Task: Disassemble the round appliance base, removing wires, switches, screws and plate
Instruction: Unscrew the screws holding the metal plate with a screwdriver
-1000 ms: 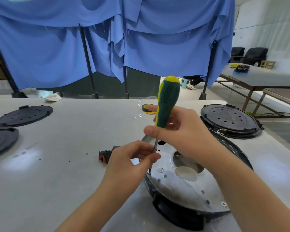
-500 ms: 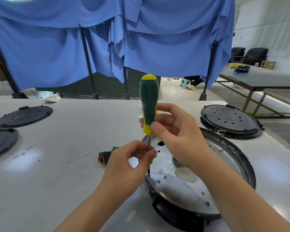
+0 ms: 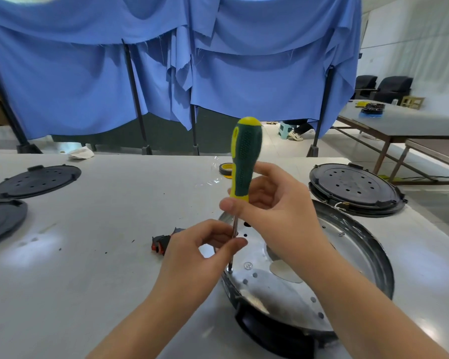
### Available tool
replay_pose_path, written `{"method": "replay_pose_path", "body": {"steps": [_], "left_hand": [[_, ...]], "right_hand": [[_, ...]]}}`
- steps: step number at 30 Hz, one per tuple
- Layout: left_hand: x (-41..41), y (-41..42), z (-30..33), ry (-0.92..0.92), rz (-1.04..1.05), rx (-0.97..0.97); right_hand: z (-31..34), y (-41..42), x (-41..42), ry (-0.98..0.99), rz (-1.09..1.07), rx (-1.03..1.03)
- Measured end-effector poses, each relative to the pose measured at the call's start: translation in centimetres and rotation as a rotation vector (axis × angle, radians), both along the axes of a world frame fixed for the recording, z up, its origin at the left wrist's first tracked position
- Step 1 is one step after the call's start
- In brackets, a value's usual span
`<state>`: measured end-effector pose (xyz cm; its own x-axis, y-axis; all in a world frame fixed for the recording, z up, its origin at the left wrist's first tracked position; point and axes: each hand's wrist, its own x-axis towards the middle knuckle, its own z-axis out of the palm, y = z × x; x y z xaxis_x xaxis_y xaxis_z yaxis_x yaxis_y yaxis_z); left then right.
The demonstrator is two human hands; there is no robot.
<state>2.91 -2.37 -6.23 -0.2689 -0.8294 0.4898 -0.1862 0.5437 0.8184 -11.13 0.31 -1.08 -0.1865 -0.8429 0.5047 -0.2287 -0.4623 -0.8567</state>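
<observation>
Silver plate shiny, perforated, seated in black round base.

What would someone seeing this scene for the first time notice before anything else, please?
The green-and-yellow screwdriver stands upright at centre, its handle held by the right hand while the left hand pinches its shaft just above the shiny metal plate of the round appliance base. Behind everything hangs a wide blue curtain.

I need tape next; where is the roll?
The tape roll lies on the table at centre, far side, just behind the screwdriver handle.
</observation>
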Motion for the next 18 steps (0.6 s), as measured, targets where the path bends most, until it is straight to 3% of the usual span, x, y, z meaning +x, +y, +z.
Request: {"method": "replay_pose_path", "body": {"steps": [5, 10, 12, 18], "left_hand": [[0.17, 0.15, 0.13, -0.065, -0.118, -0.028], [0.22, -0.31, 0.24, -0.018, -0.003, 0.021], [0.24, -0.39, 0.17, -0.015, 0.029, 0.013], [0.27, -0.06, 0.11, -0.071, -0.069, -0.069]], "right_hand": [[0.12, 0.32, 0.09, -0.080, 0.164, 0.067], [0.21, 0.35, 0.29, 0.068, 0.067, 0.045], [0.13, 0.20, 0.30, 0.042, 0.041, 0.033], [0.03, 0.31, 0.09, 0.019, 0.141, 0.047]]}}
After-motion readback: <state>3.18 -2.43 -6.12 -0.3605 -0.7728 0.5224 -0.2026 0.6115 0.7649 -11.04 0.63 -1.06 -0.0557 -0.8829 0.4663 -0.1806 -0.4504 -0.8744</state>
